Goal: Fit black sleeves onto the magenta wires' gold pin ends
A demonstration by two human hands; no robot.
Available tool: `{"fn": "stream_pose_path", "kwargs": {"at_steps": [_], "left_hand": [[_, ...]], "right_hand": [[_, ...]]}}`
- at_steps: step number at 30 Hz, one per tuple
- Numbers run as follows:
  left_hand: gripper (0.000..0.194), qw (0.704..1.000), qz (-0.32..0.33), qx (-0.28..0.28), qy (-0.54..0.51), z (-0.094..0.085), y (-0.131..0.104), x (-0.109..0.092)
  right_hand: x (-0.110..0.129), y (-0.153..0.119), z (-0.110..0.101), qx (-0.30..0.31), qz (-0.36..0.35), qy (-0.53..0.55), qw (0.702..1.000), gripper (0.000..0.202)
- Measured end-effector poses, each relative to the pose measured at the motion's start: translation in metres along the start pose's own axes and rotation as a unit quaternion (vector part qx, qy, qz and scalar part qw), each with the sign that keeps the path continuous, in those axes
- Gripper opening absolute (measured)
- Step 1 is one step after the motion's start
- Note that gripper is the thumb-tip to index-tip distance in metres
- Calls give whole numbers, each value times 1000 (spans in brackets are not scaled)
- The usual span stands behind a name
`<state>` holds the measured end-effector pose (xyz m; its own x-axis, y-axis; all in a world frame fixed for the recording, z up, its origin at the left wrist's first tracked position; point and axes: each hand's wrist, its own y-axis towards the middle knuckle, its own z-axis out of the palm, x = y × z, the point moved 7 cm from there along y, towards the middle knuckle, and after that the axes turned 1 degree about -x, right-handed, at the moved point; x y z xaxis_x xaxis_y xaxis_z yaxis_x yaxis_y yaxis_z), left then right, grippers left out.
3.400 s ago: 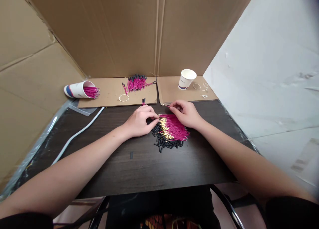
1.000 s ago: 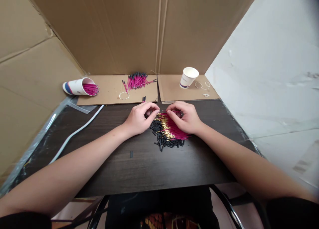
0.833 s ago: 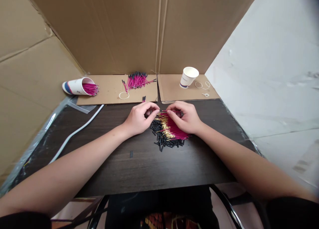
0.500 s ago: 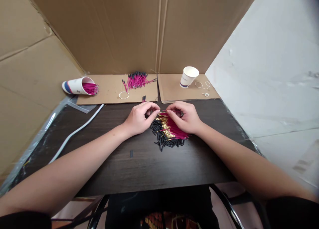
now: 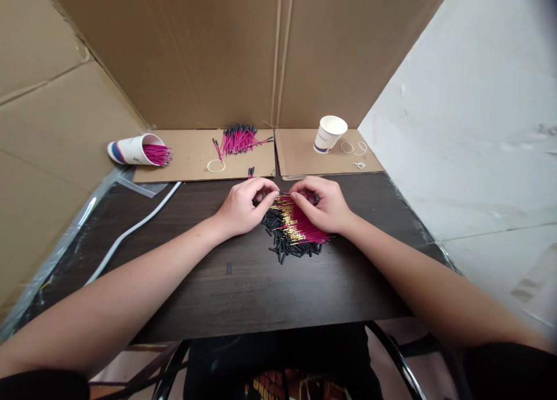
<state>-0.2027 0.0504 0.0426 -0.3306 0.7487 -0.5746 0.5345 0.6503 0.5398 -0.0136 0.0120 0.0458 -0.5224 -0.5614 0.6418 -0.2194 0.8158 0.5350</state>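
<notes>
Magenta wires, gold-tipped, lie piled on the dark table w/ loose blk tubes along near & L edges. At the pile's far edge, person's R hand pinches a single wire; L hand is narrowed to a pinch at its other end, can't tell on what. Farther back on cardboard: tipped cup w/ more wires, blk-capped bunch & upright cup.

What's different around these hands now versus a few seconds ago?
The left hand shifted forward, the right hand slightly inward and back; the pink wire in the right now bridges their fingertips. The tipped cup, upright cup and far wire pile stayed put.
</notes>
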Motion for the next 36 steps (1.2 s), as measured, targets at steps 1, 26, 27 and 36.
{"fn": "stream_pose_path", "kwargs": {"at_steps": [1,26,27,36], "left_hand": [[17,1000,-1,0,0,0,0,0],[18,1000,-8,-10,-10,-3,-1,1],[16,1000,-3,-8,-10,-3,-1,0],[25,998,40,20,-44,-1,0,-10]], "right_hand": [[0,0,0,-1,-1,1,1000,14],[-11,0,-9,-85,117,120,982,17],[-14,-1,-6,-77,144,160,973,20],[-15,-3,12,14,246,318,916,39]]}}
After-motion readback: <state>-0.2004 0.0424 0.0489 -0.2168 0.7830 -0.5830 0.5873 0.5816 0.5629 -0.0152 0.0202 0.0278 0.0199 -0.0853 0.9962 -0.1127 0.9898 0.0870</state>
